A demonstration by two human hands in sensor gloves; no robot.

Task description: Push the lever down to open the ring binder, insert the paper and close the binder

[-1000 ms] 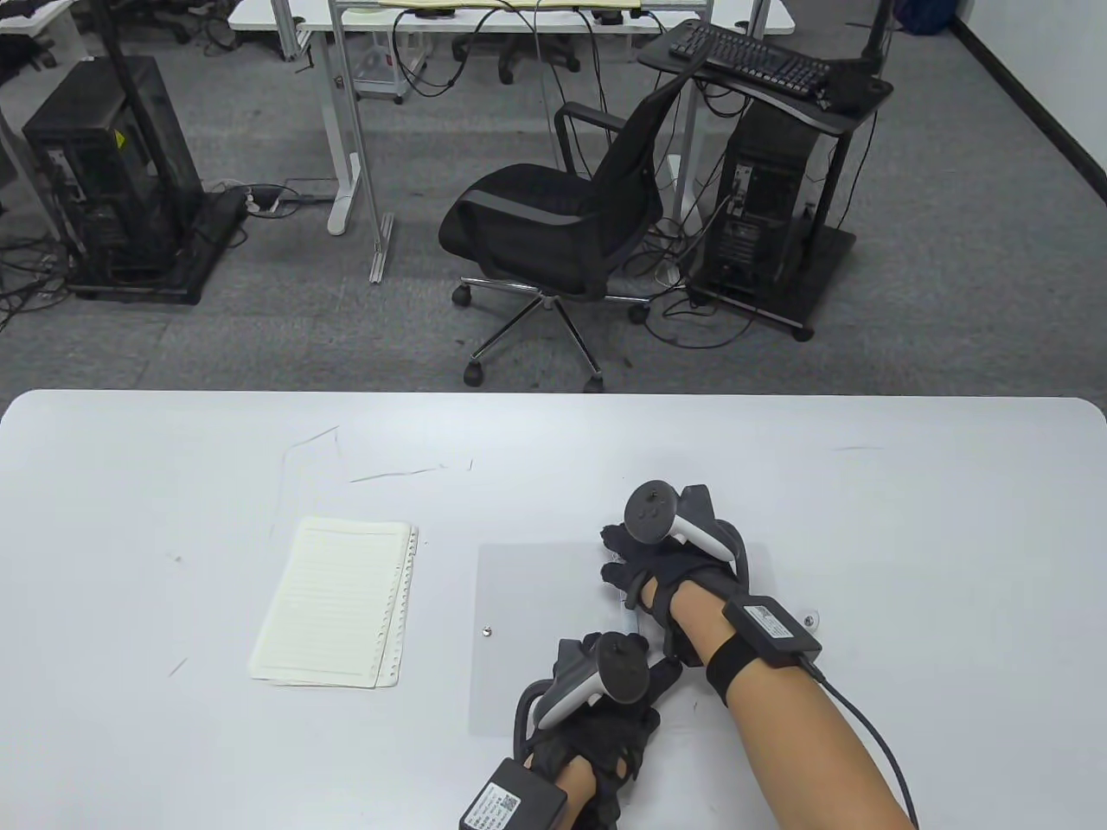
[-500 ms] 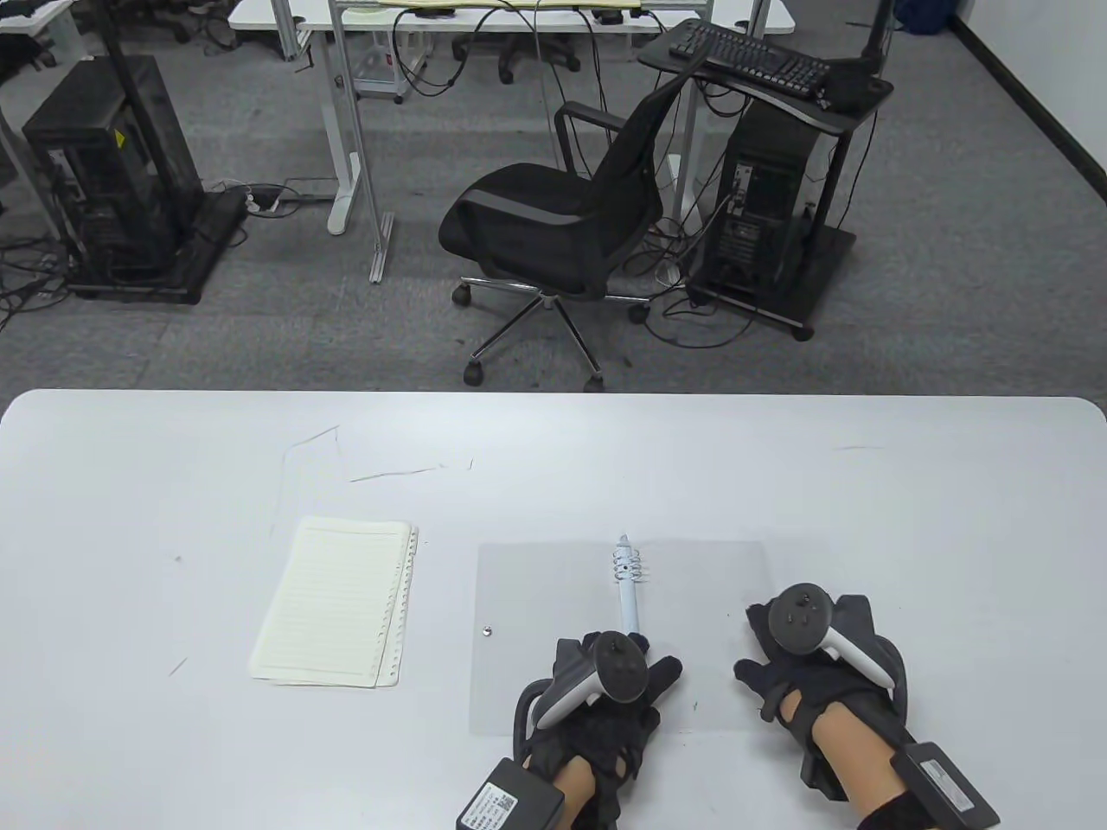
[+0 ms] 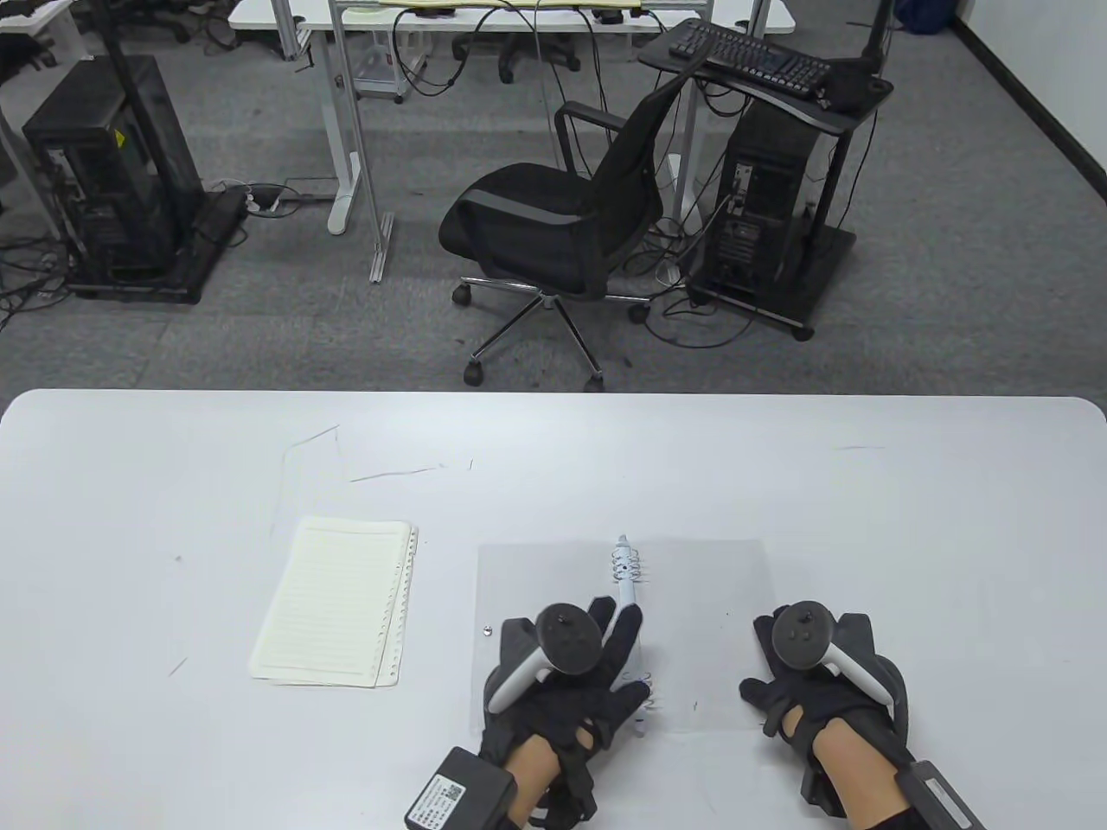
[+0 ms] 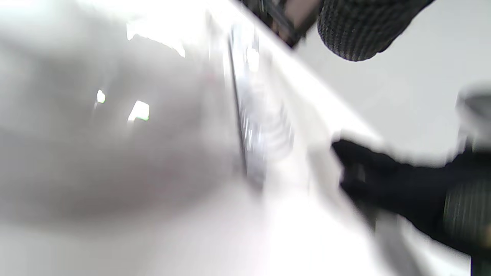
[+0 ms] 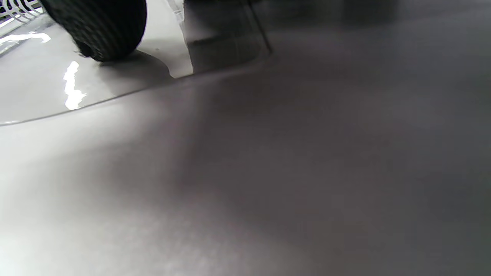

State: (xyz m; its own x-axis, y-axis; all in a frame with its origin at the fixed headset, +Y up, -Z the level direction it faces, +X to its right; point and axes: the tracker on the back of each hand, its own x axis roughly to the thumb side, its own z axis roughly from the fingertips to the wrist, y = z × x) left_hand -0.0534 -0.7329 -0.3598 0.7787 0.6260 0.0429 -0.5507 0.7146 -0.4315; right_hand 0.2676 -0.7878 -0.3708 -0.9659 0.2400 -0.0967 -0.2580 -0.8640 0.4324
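The ring binder [image 3: 536, 596] lies open and flat in the table view, its translucent covers spread either side of the white ring spine [image 3: 624, 566]. My left hand [image 3: 618, 653] reaches over the spine's near part with its fingers stretched out along it; the lever is hidden beneath. My right hand [image 3: 765, 666] rests flat at the right cover's near edge. The stack of lined punched paper [image 3: 333, 601] lies to the left of the binder, untouched. The left wrist view is blurred and shows the rings [image 4: 264, 126]. In the right wrist view a fingertip [image 5: 99, 30] presses on the cover.
The white table [image 3: 908, 484] stretches well beyond the binder on all sides. A small metal stud [image 3: 487, 630] sits on the left cover. Past the table's far edge stand an office chair [image 3: 553, 229] and computer towers on the floor.
My right hand has left the far end of the ring spine and come back to the right cover's near edge. My left hand has shifted left and forward, fingers now stretched along the spine.
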